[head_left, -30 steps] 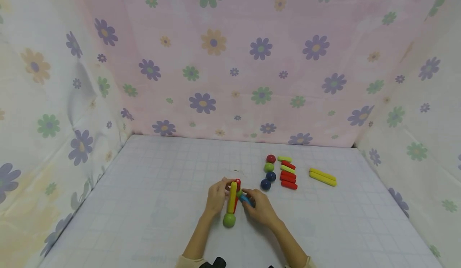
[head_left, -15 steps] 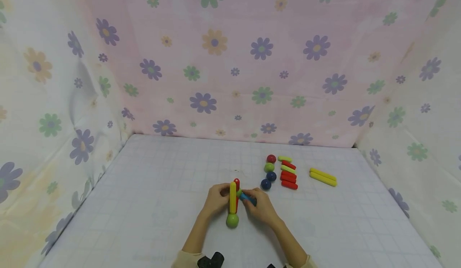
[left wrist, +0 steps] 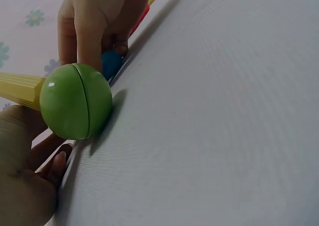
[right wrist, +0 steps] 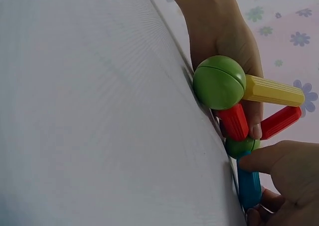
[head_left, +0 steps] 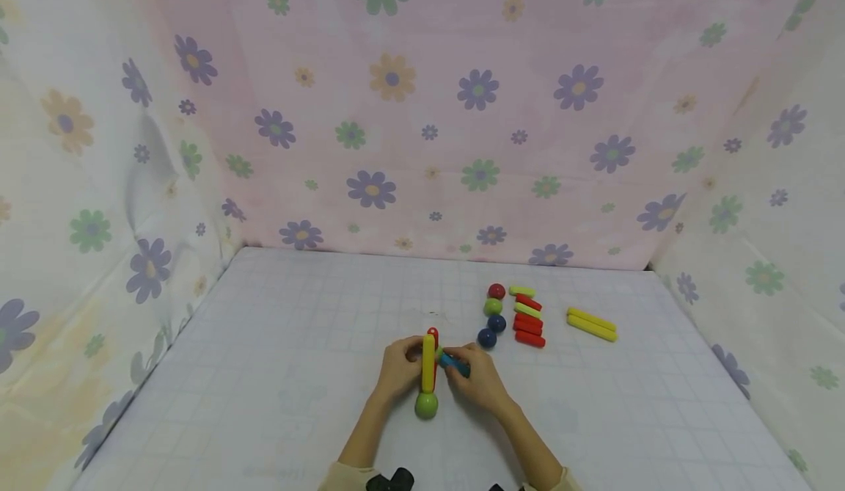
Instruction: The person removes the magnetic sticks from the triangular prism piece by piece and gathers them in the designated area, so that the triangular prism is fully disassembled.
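Between the hands stands a joined piece of balls and rods. Nearest the body is a green ball [head_left: 426, 405], with a yellow rod [head_left: 428, 365] rising from it. In the right wrist view, a low red rod [right wrist: 233, 121] links it to a second green ball [right wrist: 235, 148], from which another red rod [right wrist: 281, 122] sticks up. My left hand [head_left: 400, 366] holds that second ball, thumb tip beside the raised red rod; its other fingers are partly hidden. My right hand [head_left: 480, 382] pinches a blue rod [right wrist: 248, 186] whose end meets the second ball.
Right of the hands, a column of loose balls lies on the table: red [head_left: 496, 291], green [head_left: 493, 307] and two dark blue [head_left: 487, 338]. Beside them are several short red and lime rods [head_left: 529, 319]. Two long yellow rods [head_left: 591, 324] lie farther right. Flowered cloth [head_left: 422, 146] walls the table.
The joined piece has turned slightly, its near green ball shifting a little right. My left fingers have drawn back from the raised red rod's top. The right hand keeps its pinch on the blue rod.
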### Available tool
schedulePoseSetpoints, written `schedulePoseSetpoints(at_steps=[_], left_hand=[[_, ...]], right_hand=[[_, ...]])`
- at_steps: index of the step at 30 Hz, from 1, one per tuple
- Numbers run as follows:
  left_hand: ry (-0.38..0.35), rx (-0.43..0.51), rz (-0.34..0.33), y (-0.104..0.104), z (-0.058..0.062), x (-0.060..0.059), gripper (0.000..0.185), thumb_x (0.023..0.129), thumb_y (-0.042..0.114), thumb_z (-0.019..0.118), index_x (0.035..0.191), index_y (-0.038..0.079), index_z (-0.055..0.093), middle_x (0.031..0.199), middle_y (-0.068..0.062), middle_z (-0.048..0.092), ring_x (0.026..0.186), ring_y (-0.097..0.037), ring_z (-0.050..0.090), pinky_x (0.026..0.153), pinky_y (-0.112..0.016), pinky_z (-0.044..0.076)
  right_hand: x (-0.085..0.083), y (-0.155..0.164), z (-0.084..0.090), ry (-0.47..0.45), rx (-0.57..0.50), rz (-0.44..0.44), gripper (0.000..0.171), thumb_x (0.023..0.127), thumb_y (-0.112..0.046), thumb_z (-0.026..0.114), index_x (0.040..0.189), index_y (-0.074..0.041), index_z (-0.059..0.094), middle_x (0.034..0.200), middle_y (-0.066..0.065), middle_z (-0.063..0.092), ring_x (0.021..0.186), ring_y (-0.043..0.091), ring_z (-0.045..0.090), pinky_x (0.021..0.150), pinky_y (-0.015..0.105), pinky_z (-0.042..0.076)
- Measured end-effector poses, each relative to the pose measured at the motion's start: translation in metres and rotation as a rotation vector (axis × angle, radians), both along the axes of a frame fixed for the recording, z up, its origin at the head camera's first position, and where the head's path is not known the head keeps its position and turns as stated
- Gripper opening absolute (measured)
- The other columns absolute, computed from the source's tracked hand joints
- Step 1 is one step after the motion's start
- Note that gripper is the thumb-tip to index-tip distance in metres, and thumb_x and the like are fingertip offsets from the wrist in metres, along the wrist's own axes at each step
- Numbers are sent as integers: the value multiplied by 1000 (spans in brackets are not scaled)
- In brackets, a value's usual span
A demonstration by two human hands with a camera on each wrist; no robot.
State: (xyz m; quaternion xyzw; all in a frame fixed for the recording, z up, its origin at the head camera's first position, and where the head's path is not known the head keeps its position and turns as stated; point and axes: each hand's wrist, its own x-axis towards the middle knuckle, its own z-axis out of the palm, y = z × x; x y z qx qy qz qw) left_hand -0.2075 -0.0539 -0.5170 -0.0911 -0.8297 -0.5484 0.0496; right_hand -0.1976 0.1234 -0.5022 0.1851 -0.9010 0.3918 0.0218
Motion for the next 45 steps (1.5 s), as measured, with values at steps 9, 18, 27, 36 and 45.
schedulePoseSetpoints(at_steps=[9,18,27,36,45], left_hand=[[-9,10,3,1,0,3,31,81,15,71,109,2,67,100,-9,68,86,-18,54,68,-20,42],[-3,22,-6,1,0,2,29,82,17,71,107,2,68,96,-8,69,86,-18,57,68,-20,44],[-22,22,-1,1,-1,2,30,82,20,72,107,4,68,95,-6,68,84,-15,56,68,-20,44],[-38,15,1,1,0,2,29,82,19,72,107,5,69,95,-6,69,83,-15,57,68,-20,44],[-43,18,3,0,1,3,28,81,17,73,106,7,69,94,-3,68,83,-14,56,68,-19,44]], right_hand=[[-4,-2,-5,-27,44,-29,24,86,-17,67,106,-2,69,91,2,63,84,14,51,73,29,46],[-2,-6,-3,-6,85,-60,22,85,-15,68,104,-4,67,93,3,61,85,15,52,77,35,48],[0,-7,-1,11,85,-77,23,82,-12,70,103,-4,67,91,5,58,82,16,53,74,34,47],[-1,-5,-3,31,40,-128,22,82,-12,71,103,-4,69,89,4,59,82,16,53,72,31,49],[-1,12,2,11,-146,-183,25,80,-14,74,102,-5,68,91,3,64,84,18,57,71,24,50]])
